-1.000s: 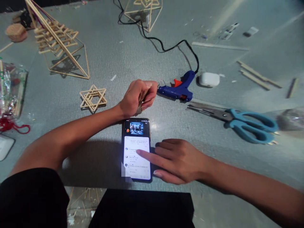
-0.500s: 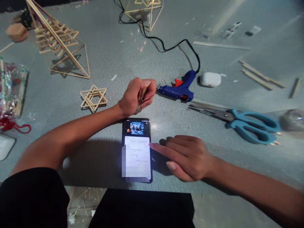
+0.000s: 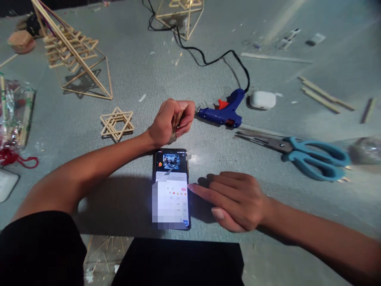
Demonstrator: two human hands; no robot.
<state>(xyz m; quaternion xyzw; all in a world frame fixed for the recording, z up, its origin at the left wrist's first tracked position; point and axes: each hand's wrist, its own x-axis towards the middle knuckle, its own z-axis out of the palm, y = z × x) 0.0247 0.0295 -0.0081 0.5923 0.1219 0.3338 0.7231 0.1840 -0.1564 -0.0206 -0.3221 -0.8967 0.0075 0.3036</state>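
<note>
A lit smartphone (image 3: 172, 165) lies on the grey table in front of me, part of its screen blurred out. My right hand (image 3: 238, 200) is at the phone's right edge, index finger stretched toward the screen and the other fingers loosely bent, with nothing in it. Just beyond the phone's top end, my left hand (image 3: 172, 121) rests with its fingers curled in; what they hold, if anything, is hidden. A blue hot glue gun (image 3: 222, 113) with a red trigger lies right of my left hand. To the left sits a star of thin wooden sticks (image 3: 117, 124).
Light-blue-handled scissors (image 3: 315, 155) lie at right, below a white earbud case (image 3: 262, 99). A stick-built frame (image 3: 74, 51) stands at far left, near a plastic bag of sticks (image 3: 16, 111). The glue gun's black cord (image 3: 205, 61) runs toward the back. Loose sticks (image 3: 326, 95) lie at right.
The phone's screen now shows a panel with a row of small coloured icons over the text list. My right hand has shifted slightly down; the left stays put.
</note>
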